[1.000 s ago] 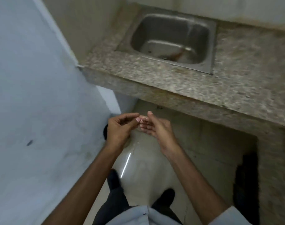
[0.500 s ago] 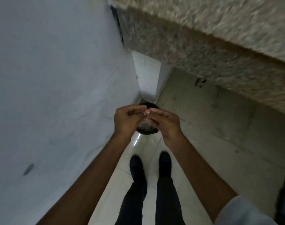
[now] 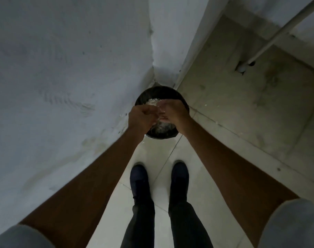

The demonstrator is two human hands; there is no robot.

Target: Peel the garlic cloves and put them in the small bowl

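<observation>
Hands [image 3: 141,119] now over bin [image 3: 162,137]; pale papery skins [image 3: 153,102]

A pale tiled floor [image 3: 159,178] is seen — a round black bin [image 3: 161,137] is set on it in the corner between the walls, and a left shoe [image 3: 139,178] and right shoe [image 3: 180,176] are planted near it.

Black bin [image 3: 159,92] in wall [image 3: 63,68] corner w/ pale scraps [image 3: 153,102]; white pipe [image 3: 278,31] upper right; dark shoes [image 3: 139,176] on tile floor [image 3: 158,153].
</observation>
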